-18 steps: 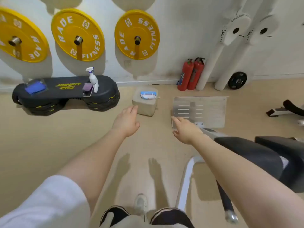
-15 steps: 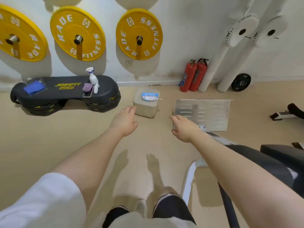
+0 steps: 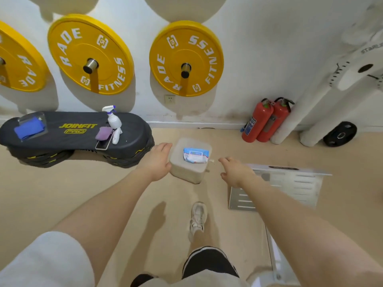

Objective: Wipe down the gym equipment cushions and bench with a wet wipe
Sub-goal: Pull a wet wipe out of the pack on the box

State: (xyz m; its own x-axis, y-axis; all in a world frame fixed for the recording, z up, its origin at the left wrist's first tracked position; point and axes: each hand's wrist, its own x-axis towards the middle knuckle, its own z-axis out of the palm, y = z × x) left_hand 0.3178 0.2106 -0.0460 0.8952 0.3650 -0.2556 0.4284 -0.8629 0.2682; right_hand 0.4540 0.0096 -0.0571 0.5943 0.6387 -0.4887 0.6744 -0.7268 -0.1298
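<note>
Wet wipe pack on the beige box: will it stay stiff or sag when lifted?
The wet wipe pack looks like a soft film pouch with crinkled edges, so it probably flexes and sags. Likely light for its size. Its glossy wrap may be slippery; it lies flat on the box, so rolling seems unlikely.

left sleeve (image 3: 47,259): short, white, loose; ends above the elbow, forearm bare down to the left hand (image 3: 158,160)
right arm: bare along its whole visible length up to the right hand (image 3: 236,172); no sleeve shows in view
wrists and fingers: no watch, band or ring to be seen
shorts (image 3: 209,264): dark with a thin white stripe at the hem, below and between the hands
shoe (image 3: 198,216): white lace-up trainer, below the right hand
</note>
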